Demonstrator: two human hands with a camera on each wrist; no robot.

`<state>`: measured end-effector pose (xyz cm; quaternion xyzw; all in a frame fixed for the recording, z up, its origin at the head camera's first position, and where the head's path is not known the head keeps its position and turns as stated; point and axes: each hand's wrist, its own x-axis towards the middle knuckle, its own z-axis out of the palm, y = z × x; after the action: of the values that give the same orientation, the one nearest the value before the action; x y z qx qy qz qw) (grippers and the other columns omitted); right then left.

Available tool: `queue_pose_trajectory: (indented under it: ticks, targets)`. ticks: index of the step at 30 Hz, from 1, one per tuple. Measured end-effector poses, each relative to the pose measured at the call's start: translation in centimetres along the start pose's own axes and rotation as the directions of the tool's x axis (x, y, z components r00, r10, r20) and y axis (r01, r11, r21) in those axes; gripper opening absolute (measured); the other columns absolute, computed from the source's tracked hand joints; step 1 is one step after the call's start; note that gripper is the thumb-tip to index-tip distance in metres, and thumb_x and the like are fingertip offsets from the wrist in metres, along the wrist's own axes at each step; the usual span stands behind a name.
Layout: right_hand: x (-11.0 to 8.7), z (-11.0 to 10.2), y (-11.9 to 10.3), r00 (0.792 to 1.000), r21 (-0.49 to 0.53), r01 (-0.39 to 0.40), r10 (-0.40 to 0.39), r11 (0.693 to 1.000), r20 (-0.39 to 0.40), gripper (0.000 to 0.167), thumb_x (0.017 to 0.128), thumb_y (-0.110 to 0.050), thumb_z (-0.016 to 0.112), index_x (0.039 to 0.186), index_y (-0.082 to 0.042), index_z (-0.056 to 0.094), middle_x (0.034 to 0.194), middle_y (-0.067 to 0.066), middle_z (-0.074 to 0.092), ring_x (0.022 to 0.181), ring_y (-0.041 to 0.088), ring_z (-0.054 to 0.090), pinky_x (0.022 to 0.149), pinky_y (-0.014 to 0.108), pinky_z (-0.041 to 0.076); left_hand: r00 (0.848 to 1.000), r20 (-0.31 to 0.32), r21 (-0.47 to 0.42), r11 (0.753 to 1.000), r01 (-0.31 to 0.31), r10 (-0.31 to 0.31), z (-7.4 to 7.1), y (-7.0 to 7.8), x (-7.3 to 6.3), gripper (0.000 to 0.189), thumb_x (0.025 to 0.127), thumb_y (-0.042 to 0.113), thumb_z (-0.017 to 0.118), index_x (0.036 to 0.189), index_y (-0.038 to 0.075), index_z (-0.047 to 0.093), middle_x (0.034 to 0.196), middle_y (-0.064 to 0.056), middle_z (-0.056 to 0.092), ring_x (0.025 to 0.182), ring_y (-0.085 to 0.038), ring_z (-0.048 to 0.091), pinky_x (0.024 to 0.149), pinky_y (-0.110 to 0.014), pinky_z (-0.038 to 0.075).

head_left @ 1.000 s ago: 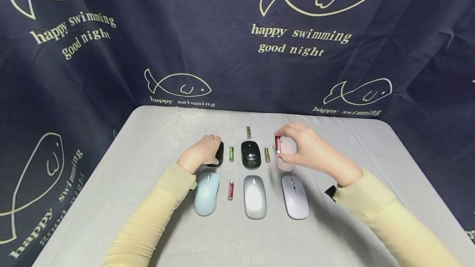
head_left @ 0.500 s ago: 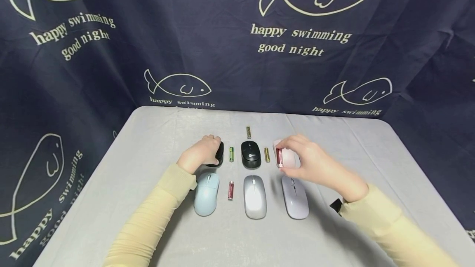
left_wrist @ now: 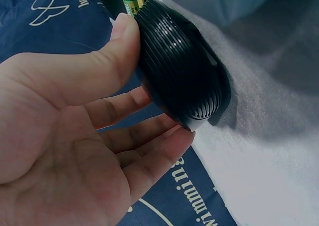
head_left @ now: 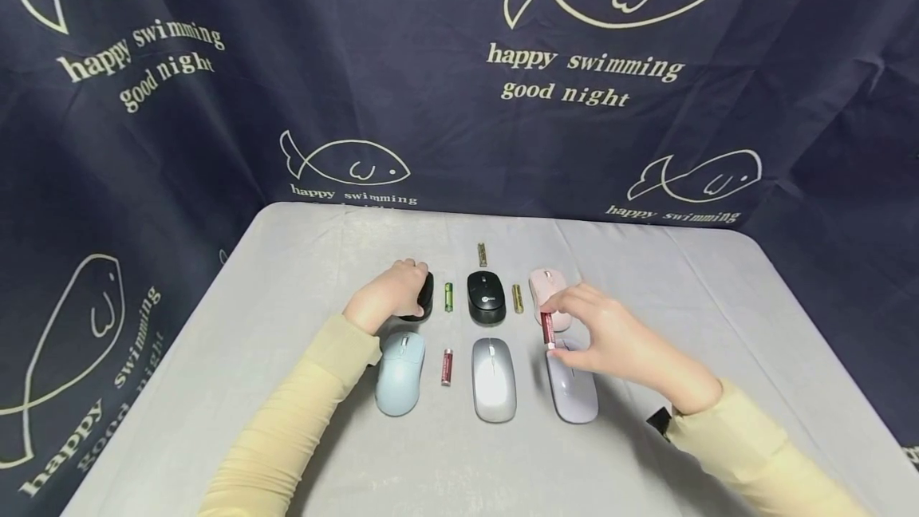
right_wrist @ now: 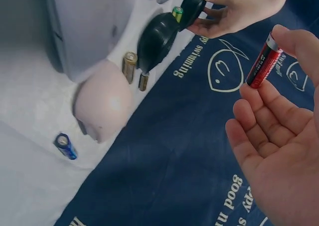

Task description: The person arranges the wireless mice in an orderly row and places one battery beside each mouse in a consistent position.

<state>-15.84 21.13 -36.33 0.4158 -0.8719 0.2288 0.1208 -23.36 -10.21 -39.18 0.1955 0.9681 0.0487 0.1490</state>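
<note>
My left hand [head_left: 388, 295] grips the left black mouse [left_wrist: 179, 61], thumb on one side and fingers on the other; in the head view the hand hides much of it. A green battery [head_left: 448, 297] lies just right of that mouse. My right hand [head_left: 621, 341] pinches a red battery [right_wrist: 264, 64] by its ends between thumb and fingertips. The battery is held over the gap between the pink mouse [head_left: 546, 286] and the lavender mouse [head_left: 574, 396], both partly covered by the hand in the head view.
On the light grey table [head_left: 345, 469] stand another black mouse [head_left: 486, 297], a silver mouse [head_left: 494, 381] and a light blue mouse [head_left: 400, 377]. Another red battery [head_left: 447, 368] and two gold batteries [head_left: 518, 298] lie between them. A blue battery [right_wrist: 65, 145] lies beyond the pink mouse.
My right hand has moved toward me with the red battery, from over the pink mouse to near the lavender mouse's far end. The left hand stays on the black mouse.
</note>
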Motion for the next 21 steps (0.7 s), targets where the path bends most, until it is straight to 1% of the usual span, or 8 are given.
queue_pose_trajectory:
  ticks: [4,11,16,21]
  targets:
    - [-0.6,0.6,0.2,1.0,0.009,0.009,-0.009,1.0,0.015,0.046,0.065,-0.02,0.081,0.106,-0.008,0.064,0.106,-0.003,0.063,0.094,0.014,0.058,0.082,0.033,0.05,1.0,-0.003,0.01,1.0,-0.004,0.004,0.1,-0.1,0.1,0.064,0.079,0.021,0.076,0.128,-0.008,0.047,0.121,-0.025,0.054,0.113,-0.037,0.052,0.099,-0.044,0.043]
    - [-1.1,2.1,0.3,1.0,0.021,0.024,-0.024,1.0,0.015,0.046,0.064,-0.023,0.083,0.104,-0.007,0.065,0.105,-0.003,0.063,0.1,0.015,0.057,0.087,0.033,0.049,1.0,-0.01,0.02,1.0,-0.007,0.007,0.2,-0.2,0.2,0.064,0.079,0.022,0.076,0.128,-0.007,0.047,0.121,-0.024,0.054,0.113,-0.036,0.052,0.099,-0.043,0.043]
    - [-1.2,2.9,0.3,0.999,0.016,0.036,-0.036,0.999,0.009,0.047,0.063,-0.023,0.084,0.103,-0.007,0.064,0.104,-0.002,0.064,0.101,0.017,0.057,0.087,0.036,0.049,1.0,-0.009,0.017,1.0,-0.006,0.006,0.1,-0.2,0.2,0.064,0.08,0.023,0.076,0.129,-0.007,0.047,0.121,-0.024,0.054,0.114,-0.036,0.052,0.099,-0.043,0.043]
    - [-1.2,3.8,0.5,0.999,0.018,0.02,-0.02,1.0,0.038,0.046,0.063,-0.023,0.085,0.101,-0.007,0.065,0.102,-0.002,0.065,0.099,0.017,0.059,0.086,0.037,0.05,1.0,-0.004,0.023,1.0,-0.003,0.004,0.0,-0.1,0.1,0.065,0.079,0.023,0.076,0.129,-0.007,0.046,0.121,-0.024,0.054,0.112,-0.035,0.052,0.098,-0.042,0.044]
